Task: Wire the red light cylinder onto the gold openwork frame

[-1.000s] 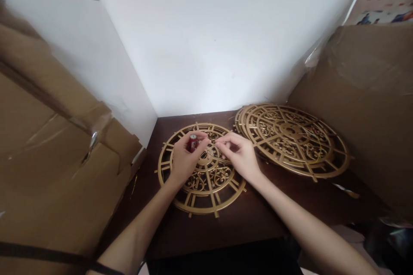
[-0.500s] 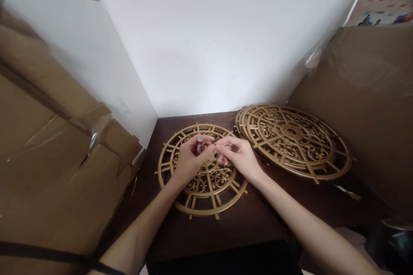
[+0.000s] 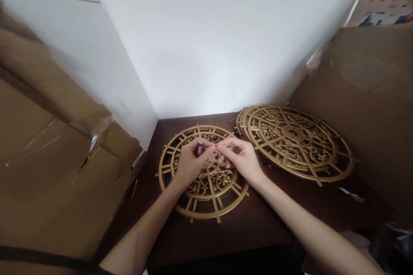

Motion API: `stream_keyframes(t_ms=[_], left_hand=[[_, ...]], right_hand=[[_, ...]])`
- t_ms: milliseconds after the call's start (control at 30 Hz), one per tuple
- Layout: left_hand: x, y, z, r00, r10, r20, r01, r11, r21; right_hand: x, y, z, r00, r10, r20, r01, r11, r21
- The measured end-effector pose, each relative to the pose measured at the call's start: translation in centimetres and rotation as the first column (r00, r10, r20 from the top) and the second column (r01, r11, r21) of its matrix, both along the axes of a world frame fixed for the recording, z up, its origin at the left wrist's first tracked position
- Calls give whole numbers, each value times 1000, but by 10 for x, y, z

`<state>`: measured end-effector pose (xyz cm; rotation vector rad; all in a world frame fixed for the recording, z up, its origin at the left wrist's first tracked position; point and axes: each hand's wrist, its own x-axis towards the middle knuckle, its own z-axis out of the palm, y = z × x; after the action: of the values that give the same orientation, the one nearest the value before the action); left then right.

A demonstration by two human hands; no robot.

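Note:
A red battery with a silver end stands upright in the crook of my left hand, between thumb and fingers. The thumb and fingertips of that hand meet the fingertips of my right hand. My right hand is closed in a pinch there; whatever lies between the tips is too small to make out. Below both hands lies a round gold openwork frame with scrollwork and short spokes around its rim. The hands and forearms cover part of its middle and left side.
Several similar gold frames are stacked at the right on the dark brown table. A small thin strip lies near them. Large cardboard stands at the left, a brown carton at the right, and a white wall behind.
My fingertips have drawn slightly closer together in the pinch, and the battery leans a little differently. The view has shifted slightly; the gold frames stay in place.

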<state>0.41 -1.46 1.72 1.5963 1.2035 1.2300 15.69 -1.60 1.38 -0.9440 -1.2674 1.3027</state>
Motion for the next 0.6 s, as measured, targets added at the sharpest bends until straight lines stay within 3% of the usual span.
stream_keyframes(t_ms=[267,600], left_hand=[[1,-1,0,1000,24,-21,-23,999,30],[2,-2,2,999,45,14,-45,999,-25]], right_hand=[[-1,-1,1,1000,-10,24,10,1000,-11],[-2,0,1,999,-12,43,14,999,-29]])
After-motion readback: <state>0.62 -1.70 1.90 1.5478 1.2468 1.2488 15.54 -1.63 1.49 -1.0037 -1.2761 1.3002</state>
